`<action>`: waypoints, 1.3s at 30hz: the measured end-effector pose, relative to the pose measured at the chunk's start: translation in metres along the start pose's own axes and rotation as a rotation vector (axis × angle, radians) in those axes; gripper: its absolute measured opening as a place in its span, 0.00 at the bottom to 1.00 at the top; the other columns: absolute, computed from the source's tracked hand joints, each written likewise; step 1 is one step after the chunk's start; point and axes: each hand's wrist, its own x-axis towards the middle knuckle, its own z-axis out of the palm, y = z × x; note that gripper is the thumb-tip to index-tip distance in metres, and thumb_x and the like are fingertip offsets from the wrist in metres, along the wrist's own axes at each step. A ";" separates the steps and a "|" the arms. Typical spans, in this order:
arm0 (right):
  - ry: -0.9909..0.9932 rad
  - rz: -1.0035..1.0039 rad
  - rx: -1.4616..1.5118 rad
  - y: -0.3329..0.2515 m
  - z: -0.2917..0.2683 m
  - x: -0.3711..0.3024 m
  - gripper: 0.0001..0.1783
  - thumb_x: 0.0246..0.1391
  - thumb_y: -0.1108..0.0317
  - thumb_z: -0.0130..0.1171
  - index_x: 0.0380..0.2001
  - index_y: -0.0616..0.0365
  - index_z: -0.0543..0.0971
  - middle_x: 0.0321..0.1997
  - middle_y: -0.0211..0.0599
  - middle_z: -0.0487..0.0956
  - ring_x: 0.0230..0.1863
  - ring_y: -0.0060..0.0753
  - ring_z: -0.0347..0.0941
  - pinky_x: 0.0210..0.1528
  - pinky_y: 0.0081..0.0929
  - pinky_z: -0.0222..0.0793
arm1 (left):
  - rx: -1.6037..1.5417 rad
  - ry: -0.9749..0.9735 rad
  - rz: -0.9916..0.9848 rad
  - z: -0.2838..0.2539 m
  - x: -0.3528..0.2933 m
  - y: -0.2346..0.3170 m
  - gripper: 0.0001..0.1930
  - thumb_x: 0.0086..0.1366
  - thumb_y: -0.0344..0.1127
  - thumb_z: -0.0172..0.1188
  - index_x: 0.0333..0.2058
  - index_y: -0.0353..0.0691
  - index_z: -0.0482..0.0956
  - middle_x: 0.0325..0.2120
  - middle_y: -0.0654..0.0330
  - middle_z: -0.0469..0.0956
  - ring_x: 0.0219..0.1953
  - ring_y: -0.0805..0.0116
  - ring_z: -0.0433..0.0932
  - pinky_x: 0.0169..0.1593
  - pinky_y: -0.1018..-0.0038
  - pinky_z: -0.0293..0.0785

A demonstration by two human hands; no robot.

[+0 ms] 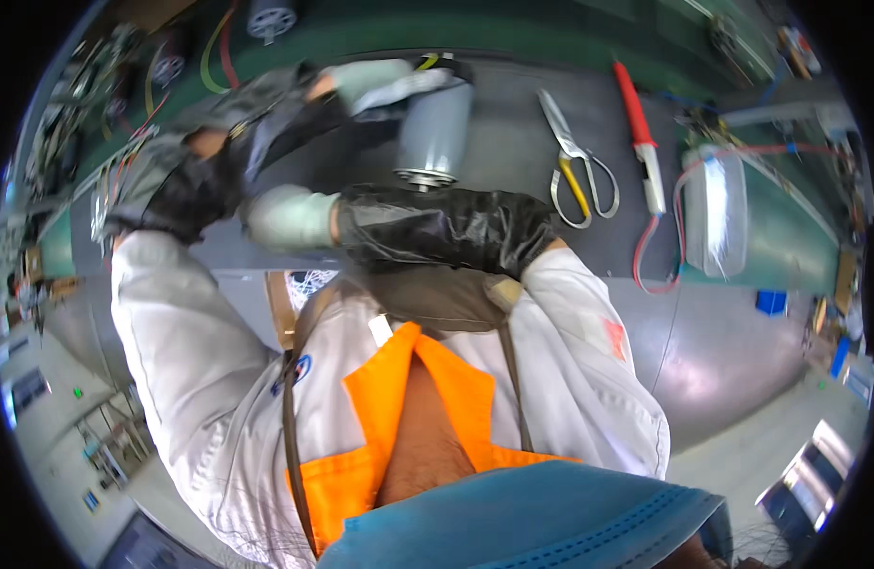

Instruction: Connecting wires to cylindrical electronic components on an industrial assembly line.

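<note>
A grey cylindrical motor (435, 133) stands on the dark bench mat, with a metal shaft end toward me and a dark far end. My left hand (387, 83), in a pale glove, reaches across from the left and grips its far end, close to a bit of yellow. In front of my body, my right hand (290, 218) crosses to the left, also gloved. Motion smears it, and its fingers cannot be made out. Black sleeve covers wrap both forearms. Scissors (573, 156) with one yellow-lined handle lie right of the motor.
A red and white pen-like tool (640, 133) with a red cable lies beyond the scissors. Farther right is a clear plastic box (716, 213). Coloured wires (219, 57) and more motors (271, 19) stand at the far left. A blue bin (771, 302) is at the right.
</note>
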 end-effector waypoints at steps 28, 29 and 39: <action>1.166 1.121 -0.554 0.074 -0.271 -0.558 0.13 0.59 0.65 0.65 0.44 0.60 0.86 0.40 0.40 0.87 0.41 0.28 0.82 0.48 0.25 0.74 | 0.133 0.097 -0.430 0.065 -0.035 0.047 0.26 0.76 0.54 0.46 0.46 0.34 0.79 0.34 0.37 0.80 0.42 0.36 0.78 0.45 0.51 0.74; 1.246 1.043 -0.476 0.053 -0.270 -0.536 0.13 0.60 0.68 0.64 0.44 0.64 0.85 0.40 0.38 0.87 0.41 0.24 0.81 0.48 0.22 0.73 | 0.073 0.035 -0.458 0.057 -0.037 0.045 0.29 0.74 0.58 0.49 0.47 0.33 0.79 0.29 0.39 0.79 0.35 0.41 0.81 0.40 0.56 0.74; 1.238 0.449 0.943 -0.019 -0.163 -0.327 0.13 0.64 0.74 0.55 0.51 0.65 0.75 0.43 0.45 0.82 0.37 0.34 0.84 0.35 0.26 0.82 | -0.194 -0.376 -0.636 -0.005 -0.031 0.065 0.20 0.68 0.52 0.60 0.38 0.36 0.82 0.16 0.67 0.74 0.16 0.79 0.71 0.19 0.80 0.66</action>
